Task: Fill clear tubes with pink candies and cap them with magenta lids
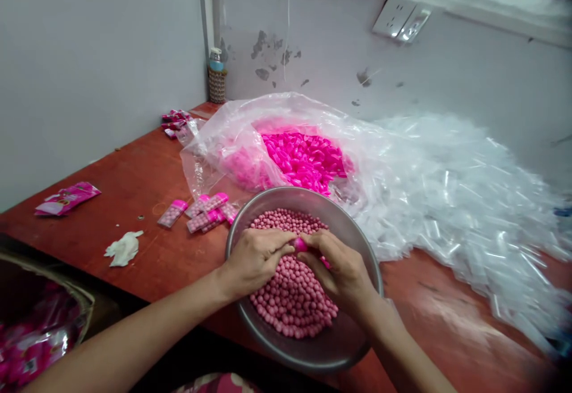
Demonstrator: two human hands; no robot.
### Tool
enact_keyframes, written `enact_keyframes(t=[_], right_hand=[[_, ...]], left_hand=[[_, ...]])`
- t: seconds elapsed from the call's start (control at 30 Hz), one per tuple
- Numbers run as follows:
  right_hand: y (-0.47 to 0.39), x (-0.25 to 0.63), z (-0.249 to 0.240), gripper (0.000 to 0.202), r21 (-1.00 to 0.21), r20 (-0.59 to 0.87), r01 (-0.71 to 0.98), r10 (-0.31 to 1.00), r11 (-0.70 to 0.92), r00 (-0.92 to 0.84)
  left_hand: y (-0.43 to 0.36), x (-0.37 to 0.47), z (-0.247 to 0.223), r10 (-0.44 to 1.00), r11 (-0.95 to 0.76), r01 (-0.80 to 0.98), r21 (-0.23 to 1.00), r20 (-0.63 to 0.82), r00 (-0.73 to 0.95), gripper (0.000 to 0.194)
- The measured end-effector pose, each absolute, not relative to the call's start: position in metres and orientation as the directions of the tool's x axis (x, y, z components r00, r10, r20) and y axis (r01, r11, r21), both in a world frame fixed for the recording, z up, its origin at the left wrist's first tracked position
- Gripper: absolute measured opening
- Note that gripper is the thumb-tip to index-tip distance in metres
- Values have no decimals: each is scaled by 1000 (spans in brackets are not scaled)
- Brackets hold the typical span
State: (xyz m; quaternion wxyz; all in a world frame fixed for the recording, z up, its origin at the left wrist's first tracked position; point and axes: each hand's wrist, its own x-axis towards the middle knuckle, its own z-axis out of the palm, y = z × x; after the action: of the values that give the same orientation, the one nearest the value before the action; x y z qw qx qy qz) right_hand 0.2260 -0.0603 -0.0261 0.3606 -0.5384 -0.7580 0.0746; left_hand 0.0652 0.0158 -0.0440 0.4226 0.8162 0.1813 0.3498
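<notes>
My left hand (254, 260) and my right hand (342, 265) meet above a metal bowl (375, 262) of pink beads (299, 298). Between their fingertips is a pink cap (300, 244). The left fingers pinch something at its left side, mostly hidden, perhaps a small clear container. My right thumb and fingers are closed on the cap, and more bright pink shows under that palm. Left of the bowl lie several small clear containers (206, 219) of beads with pink caps. Behind the bowl, a clear plastic bag (286, 107) lies open around many pink caps (304, 158).
A large heap of clear empty containers (447, 196) covers the right of the red table (147, 167). Pink packets (67, 198) and a crumpled white scrap (124, 249) lie at left. A box (84, 309) of pink packets stands below. A bottle (217, 62) stands in the back corner.
</notes>
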Motion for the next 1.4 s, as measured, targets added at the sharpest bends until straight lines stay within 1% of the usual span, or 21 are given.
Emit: enact_keyframes(t=[0.07, 0.1, 0.13, 0.2, 0.23, 0.27, 0.3, 0.37, 0.4, 0.47, 0.53, 0.6, 0.67, 0.73, 0.8, 0.93, 1.03, 1.13, 1.23, 1.33, 1.4], right_hand=[[-57, 225, -26, 8, -505, 469, 755, 867, 418, -167], [-56, 226, -25, 9, -528, 467, 741, 871, 414, -154], [-54, 227, -24, 10, -567, 459, 721, 879, 399, -125], [-54, 230, -20, 15, -712, 399, 624, 917, 323, -20], [-55, 232, -19, 21, -807, 340, 524, 940, 270, 40], [-57, 235, -20, 28, -895, 269, 390, 959, 215, 87], [-60, 237, -21, 35, -957, 192, 241, 974, 159, 120], [-66, 241, -26, 40, -998, 62, -10, 986, 64, 156], [-68, 243, -29, 38, -995, 18, -90, 984, 35, 178], [-70, 244, -33, 26, -982, -28, -188, 971, 17, 236], [-68, 244, -32, 20, -965, -41, -261, 965, 29, 259], [-63, 241, -27, 22, -949, -76, -316, 976, -7, 206], [-58, 237, -20, 25, -929, -157, -352, 983, -115, 95], [-54, 233, -14, 28, -901, -248, -366, 969, -234, -8], [-52, 229, -10, 29, -881, -301, -363, 952, -302, -61], [-50, 226, -12, 31, -868, -326, -374, 943, -327, -67], [-48, 224, -17, 27, -874, -306, -387, 952, -295, -34], [-47, 222, -21, 20, -892, -268, -382, 963, -243, 14], [-45, 218, -21, 18, -910, -253, -354, 965, -216, 62], [-44, 213, -17, 27, -935, -234, -291, 969, -202, 77], [-46, 213, -14, 36, -949, -188, -272, 979, -161, 78]], left_hand=[[16, 65, -45, 595, -595, 2, 804, 439, 673, 22], [16, 66, -44, 621, -565, 2, 825, 424, 659, 22], [17, 66, -44, 655, -512, -3, 859, 393, 645, 22], [20, 68, -43, 722, -354, -35, 934, 297, 624, 23], [22, 68, -43, 749, -250, -62, 966, 234, 620, 23], [24, 69, -43, 769, -133, -99, 986, 166, 617, 24], [26, 70, -43, 783, -14, -143, 990, 100, 614, 26], [28, 71, -45, 792, 168, -220, 961, 2, 611, 30], [29, 71, -45, 791, 208, -243, 947, -17, 611, 31], [28, 71, -46, 788, 168, -244, 955, 18, 615, 30], [25, 69, -45, 762, 51, -205, 977, 94, 640, 27], [23, 68, -43, 723, -60, -179, 982, 167, 670, 26], [21, 68, -42, 693, -129, -179, 975, 218, 687, 27], [20, 67, -42, 678, -162, -188, 969, 247, 692, 27], [20, 67, -42, 665, -192, -194, 962, 273, 695, 28], [19, 67, -45, 674, -336, -147, 930, 347, 653, 26], [19, 66, -45, 666, -423, -116, 899, 395, 632, 25], [20, 64, -44, 664, -428, -91, 899, 381, 643, 26], [21, 65, -43, 692, -366, -64, 929, 317, 648, 27], [21, 67, -40, 738, -300, -36, 953, 256, 625, 29], [22, 66, -34, 772, -276, -2, 961, 223, 595, 31]])
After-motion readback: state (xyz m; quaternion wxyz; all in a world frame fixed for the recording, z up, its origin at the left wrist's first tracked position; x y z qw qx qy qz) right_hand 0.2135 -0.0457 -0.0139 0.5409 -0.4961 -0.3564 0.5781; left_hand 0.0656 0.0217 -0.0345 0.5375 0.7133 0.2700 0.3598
